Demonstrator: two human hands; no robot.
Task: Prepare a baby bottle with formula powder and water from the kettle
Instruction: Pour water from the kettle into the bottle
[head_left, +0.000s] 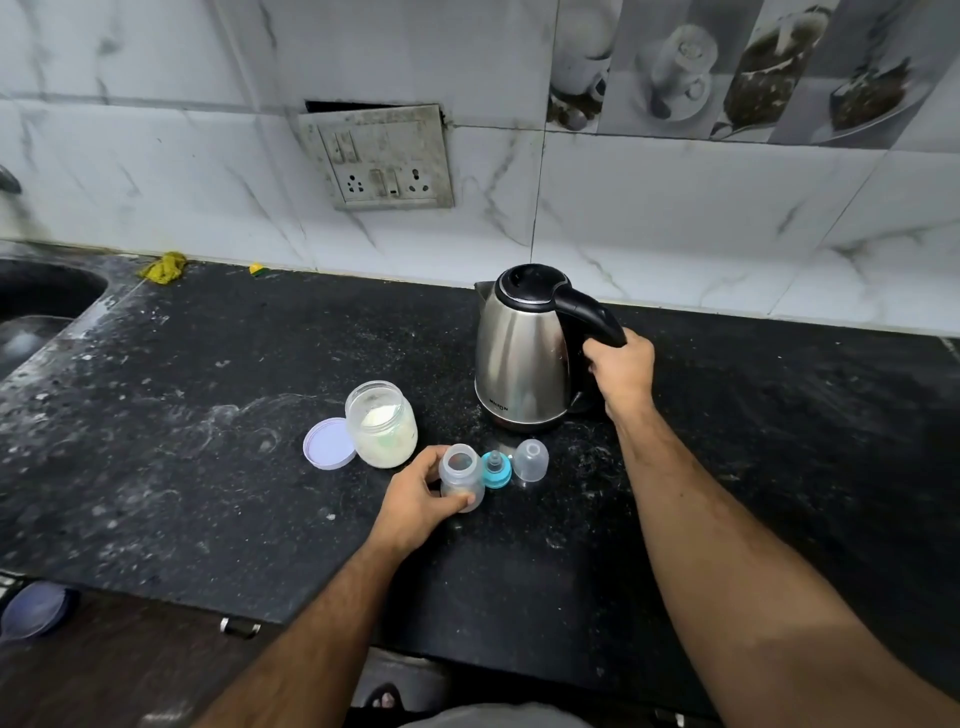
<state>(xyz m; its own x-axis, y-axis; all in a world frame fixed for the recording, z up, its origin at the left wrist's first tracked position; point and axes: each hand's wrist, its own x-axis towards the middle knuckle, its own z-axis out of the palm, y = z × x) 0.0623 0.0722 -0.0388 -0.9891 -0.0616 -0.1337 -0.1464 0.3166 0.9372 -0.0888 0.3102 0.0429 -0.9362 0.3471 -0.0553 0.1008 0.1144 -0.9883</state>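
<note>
Black speckled counter (208, 415), smeared with white dust, under marble wall tiles and a socket plate (382, 156). My left hand (415, 501) curls round the small clear bottle (461, 475), open-topped, upright. My right hand (621, 371) grips the steel kettle (519, 358) by its black handle, lid closed. Just beyond my left hand stands an open jar (382, 423) of white powder, its lid (330, 443) beside it; the teal teat (497, 469) and clear cap (531, 460) sit right of the bottle.

bare forearms (737, 545), no sleeves
</note>
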